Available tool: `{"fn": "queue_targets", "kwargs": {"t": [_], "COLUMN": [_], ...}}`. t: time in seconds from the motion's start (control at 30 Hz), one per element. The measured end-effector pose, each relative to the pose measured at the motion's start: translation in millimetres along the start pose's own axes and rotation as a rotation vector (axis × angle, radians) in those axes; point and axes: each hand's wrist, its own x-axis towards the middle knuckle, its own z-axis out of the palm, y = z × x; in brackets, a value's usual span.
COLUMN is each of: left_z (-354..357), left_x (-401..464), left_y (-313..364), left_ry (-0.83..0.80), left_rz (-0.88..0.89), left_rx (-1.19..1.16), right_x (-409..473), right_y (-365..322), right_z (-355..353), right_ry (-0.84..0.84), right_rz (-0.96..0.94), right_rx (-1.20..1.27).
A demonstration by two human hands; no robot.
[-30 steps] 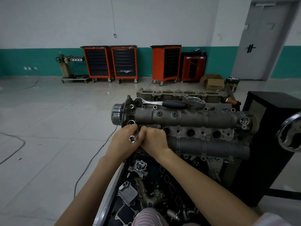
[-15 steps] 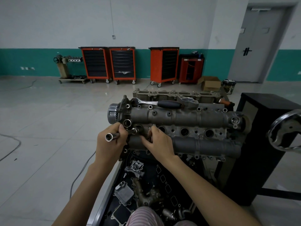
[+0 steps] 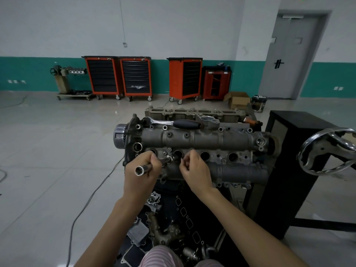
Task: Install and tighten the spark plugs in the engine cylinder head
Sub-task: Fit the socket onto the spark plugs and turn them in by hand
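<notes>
A grey engine cylinder head (image 3: 202, 140) sits on a stand in front of me, with a row of round spark plug holes (image 3: 205, 156) along its near side. My left hand (image 3: 141, 171) grips a long chrome socket (image 3: 143, 168) lying almost level, its open end toward me and its far end near the second hole from the left. My right hand (image 3: 194, 168) hovers just right of that hole with curled fingertips; what it pinches is hidden. A ratchet wrench (image 3: 177, 123) with a black handle lies on top of the head.
A tray of loose engine parts (image 3: 165, 228) lies below the head. A black stand (image 3: 289, 170) with a chrome handwheel (image 3: 327, 153) is on the right. A cable (image 3: 86, 205) runs over the floor on the left. Orange tool carts (image 3: 134, 78) line the far wall.
My left hand has swung the socket from upright to nearly level and shifted right. My right hand has moved right, away from the left hand, to the neighbouring hole.
</notes>
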Motion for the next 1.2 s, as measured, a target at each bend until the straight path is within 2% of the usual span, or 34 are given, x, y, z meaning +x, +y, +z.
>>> {"fn": "queue_targets", "kwargs": {"t": [0.23,0.3,0.43,0.53,0.7,0.77,0.9,1.13,1.2], "left_z": [20.1,22.8,30.1,34.8,42.8,45.3,48.5,47.0,43.2], "left_x": [5.1,5.1,6.4,9.3,9.2,10.2,10.1,4.8,-0.3], "left_y": [4.2,4.9,6.5,5.2,3.6,5.6,7.8,-2.7,-6.3], "left_ry": [-0.026,-0.044,-0.091,-0.123,-0.165,-0.170,-0.222,-0.298,-0.257], "left_rz": [0.128,0.171,0.213,0.190,0.208,0.218,0.142,-0.034,-0.026], "left_rx": [0.105,0.154,0.187,0.195,0.229,0.264,0.356,0.344,0.304], "right_x": [5.9,7.5,13.8,26.1,29.2,30.1,34.6,34.9,32.2], "right_y": [6.2,4.4,-2.2,-5.8,-9.6,-9.2,3.8,6.4,0.5], "right_z": [-5.1,-6.3,1.6,-1.4,-9.8,-8.9,0.7,6.1,5.1], "right_ry": [0.007,-0.050,-0.188,-0.178,-0.127,-0.137,-0.247,-0.202,-0.178], "right_rz": [0.081,0.048,-0.084,-0.037,-0.266,-0.260,-0.154,-0.124,-0.149], "right_rx": [0.089,0.042,-0.279,-0.248,-0.334,-0.291,-0.341,-0.323,-0.312]}}
